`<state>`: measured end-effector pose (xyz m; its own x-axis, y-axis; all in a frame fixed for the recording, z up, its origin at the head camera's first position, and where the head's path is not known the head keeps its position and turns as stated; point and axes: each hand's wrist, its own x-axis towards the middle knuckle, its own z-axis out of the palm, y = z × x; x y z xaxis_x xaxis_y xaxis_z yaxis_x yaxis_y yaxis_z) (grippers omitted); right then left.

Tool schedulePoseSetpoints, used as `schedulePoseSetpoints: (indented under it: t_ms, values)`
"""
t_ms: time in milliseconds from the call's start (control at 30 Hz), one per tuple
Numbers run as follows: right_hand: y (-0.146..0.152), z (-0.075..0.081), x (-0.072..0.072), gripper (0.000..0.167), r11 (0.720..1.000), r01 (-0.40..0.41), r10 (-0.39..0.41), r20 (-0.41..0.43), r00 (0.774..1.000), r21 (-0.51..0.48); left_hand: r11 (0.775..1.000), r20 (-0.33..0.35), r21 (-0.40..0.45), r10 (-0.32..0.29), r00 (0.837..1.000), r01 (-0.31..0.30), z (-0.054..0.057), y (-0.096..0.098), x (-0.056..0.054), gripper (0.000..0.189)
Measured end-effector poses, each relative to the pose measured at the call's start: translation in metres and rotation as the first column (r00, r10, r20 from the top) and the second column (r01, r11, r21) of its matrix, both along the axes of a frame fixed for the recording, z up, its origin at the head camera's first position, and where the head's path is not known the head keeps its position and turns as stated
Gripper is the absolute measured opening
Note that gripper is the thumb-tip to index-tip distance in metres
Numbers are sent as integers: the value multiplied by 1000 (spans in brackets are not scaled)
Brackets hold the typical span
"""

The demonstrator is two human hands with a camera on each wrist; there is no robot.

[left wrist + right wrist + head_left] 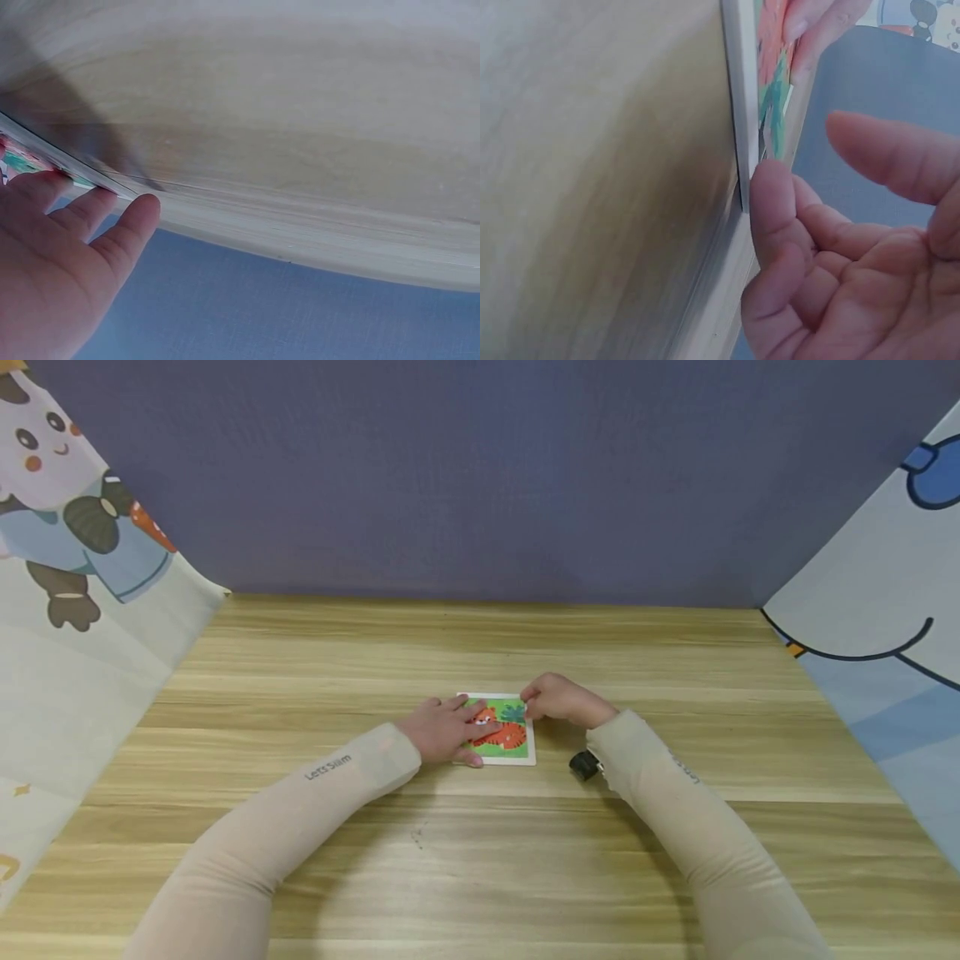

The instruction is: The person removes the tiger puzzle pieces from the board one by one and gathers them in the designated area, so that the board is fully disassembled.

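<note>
A small square picture puzzle (517, 739) with a white border lies flat on the table, showing an orange tiger and a bluish-green plant on green. Spread across its left part, my left hand (441, 731) rests with fingers extended and hides some of the tiger. At the upper right corner is my right hand (564, 700), its fingertips at the white border. In the right wrist view, the fingers of the right hand (855, 259) are loosely bent, one fingertip touches the frame's corner (744, 176), and the thumb stands apart. A plant-printed part (778, 112) shows beside that fingertip.
The wood-grain table (300, 652) extends around the puzzle. A black object (583, 766) sits at the right wrist. Behind the table rises a dark blue panel (480, 485), with cartoon-printed sheets at the left (90, 635) and right (862, 577).
</note>
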<state>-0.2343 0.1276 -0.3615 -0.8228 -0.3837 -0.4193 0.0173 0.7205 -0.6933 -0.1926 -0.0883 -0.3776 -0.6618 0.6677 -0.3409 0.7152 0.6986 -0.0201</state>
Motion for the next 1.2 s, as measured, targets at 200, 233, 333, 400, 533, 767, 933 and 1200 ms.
schedulePoseSetpoints:
  t_ms: [200,233,333,400,533,767,933,1200]
  values:
    - [1,2,1,45,998,8,-6,20,1000,-65,1000,18,6,16,1000,-16,0,-1,0,69]
    - [1,2,1,48,997,10,-8,28,1000,-80,1000,20,8,17,1000,-17,0,-1,0,69]
    - [2,1,0,59,993,23,-18,41,999,-117,1000,26,16,19,999,-19,-1,-1,1,69]
    - [1,0,0,62,991,36,-31,44,999,-126,1000,26,22,16,1000,-17,-1,-1,1,69]
    - [0,-2,-1,60,990,71,-67,35,997,-118,1000,32,24,17,999,-18,-1,0,2,69]
    - [-2,-5,-3,54,988,100,-101,1,995,-119,1000,39,18,22,999,-23,2,0,2,69]
    - [-4,-5,-1,53,991,96,-98,-14,995,-96,1000,40,14,26,999,-27,2,0,2,69]
    - [-10,-4,0,48,990,118,-118,-1,993,-81,999,37,10,32,999,-33,2,1,1,69]
